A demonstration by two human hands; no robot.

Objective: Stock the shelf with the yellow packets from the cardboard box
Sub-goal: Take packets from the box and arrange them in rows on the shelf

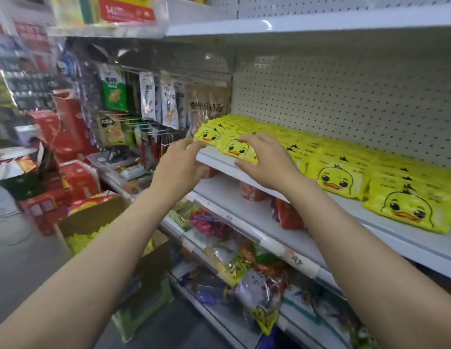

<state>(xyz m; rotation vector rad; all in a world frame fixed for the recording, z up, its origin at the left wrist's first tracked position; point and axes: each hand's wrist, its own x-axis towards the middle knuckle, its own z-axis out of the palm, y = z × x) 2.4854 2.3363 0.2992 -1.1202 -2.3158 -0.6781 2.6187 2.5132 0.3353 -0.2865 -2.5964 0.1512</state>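
the white shelf (350,212) carries rows of yellow duck packets (337,178) from its left end to the right edge of view, leaving only a bare strip along the front lip. above the rows the space up to the upper shelf (307,27) stands open before the pegboard back (358,102). hanging snack bags (169,107) crowd the left. the cardboard box (98,217) stands on the floor below.

The white shelf (358,212) with a pegboard back carries rows of yellow packets (340,178) printed with a duck face, lying flat from its left end rightward. The cardboard box (98,217) stands on the floor (23,253) below the shelf's left end.
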